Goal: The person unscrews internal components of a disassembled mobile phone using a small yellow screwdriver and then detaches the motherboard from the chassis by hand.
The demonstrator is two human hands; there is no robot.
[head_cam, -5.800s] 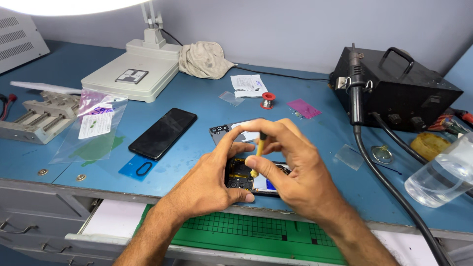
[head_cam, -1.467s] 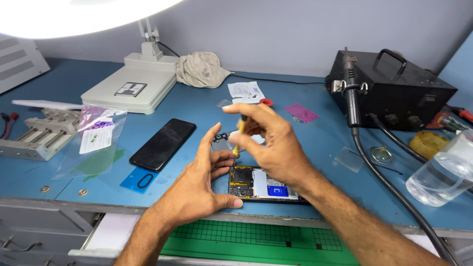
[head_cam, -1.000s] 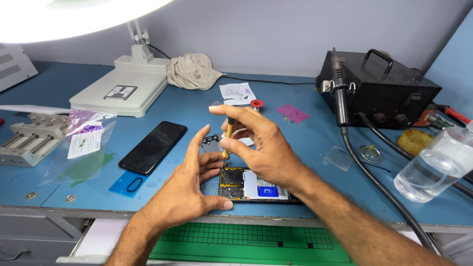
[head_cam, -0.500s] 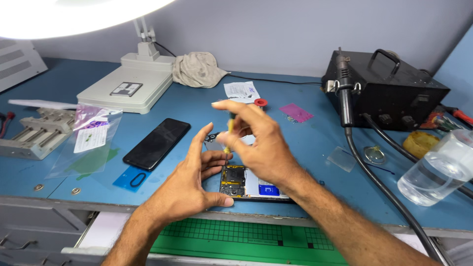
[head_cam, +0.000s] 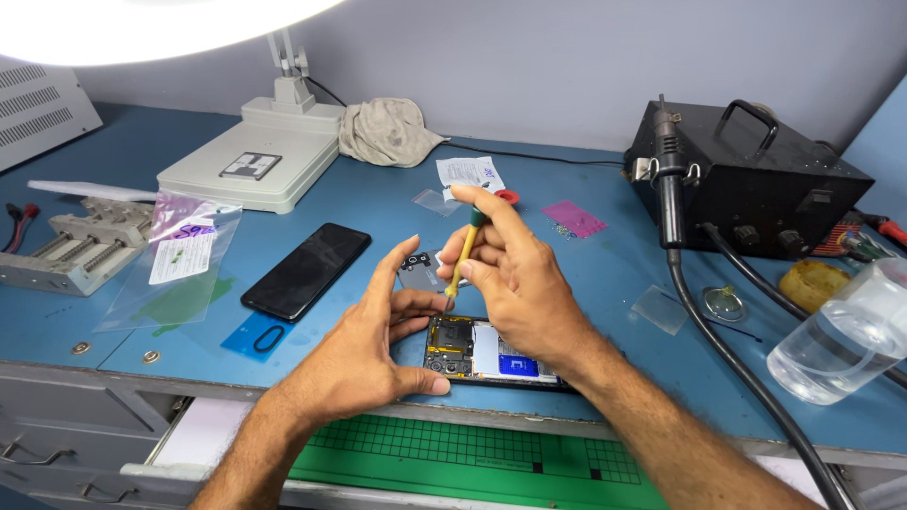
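Right hand (head_cam: pixel 524 279) pinches a small yellow screwdriver (head_cam: pixel 463 260) upright over the opened phone (head_cam: pixel 487 351), which sits at 6 o'clock on the bench. Left hand (head_cam: pixel 364 354), fingers loose, braces the phone's left edge. The screwdriver's dropped closer since a moment ago.

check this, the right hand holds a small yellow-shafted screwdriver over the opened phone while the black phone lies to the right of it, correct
Not quite. The head view shows the black phone lying left of the opened phone, not right. The right hand does hold the small yellow-shafted screwdriver over it.

Phone repair workshop: hot-air rework station (head_cam: pixel 756 184), opened phone (head_cam: pixel 487 351), blue workbench (head_cam: pixel 605 283)
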